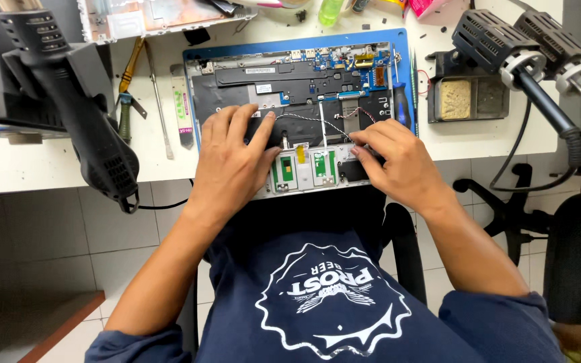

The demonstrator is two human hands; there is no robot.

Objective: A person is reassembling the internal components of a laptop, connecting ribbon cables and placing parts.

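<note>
Both our hands rest on the opened laptop chassis (297,87) at the bench's near edge.
Our left hand (237,158) presses flat, ungripping, at seven o'clock; our right hand (395,161) seemingly pinches the twisted wire (317,121) at five.

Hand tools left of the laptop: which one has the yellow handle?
The screwdriver farthest left, lying slanted; the flat metal spudger beside it is bare grey steel.

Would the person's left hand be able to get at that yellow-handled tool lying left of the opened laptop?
Probably yes. The left hand rests on the opened laptop, and the yellow-handled tool lies uncovered on the white table just beyond the laptop's left edge, with nothing standing between them.
</note>
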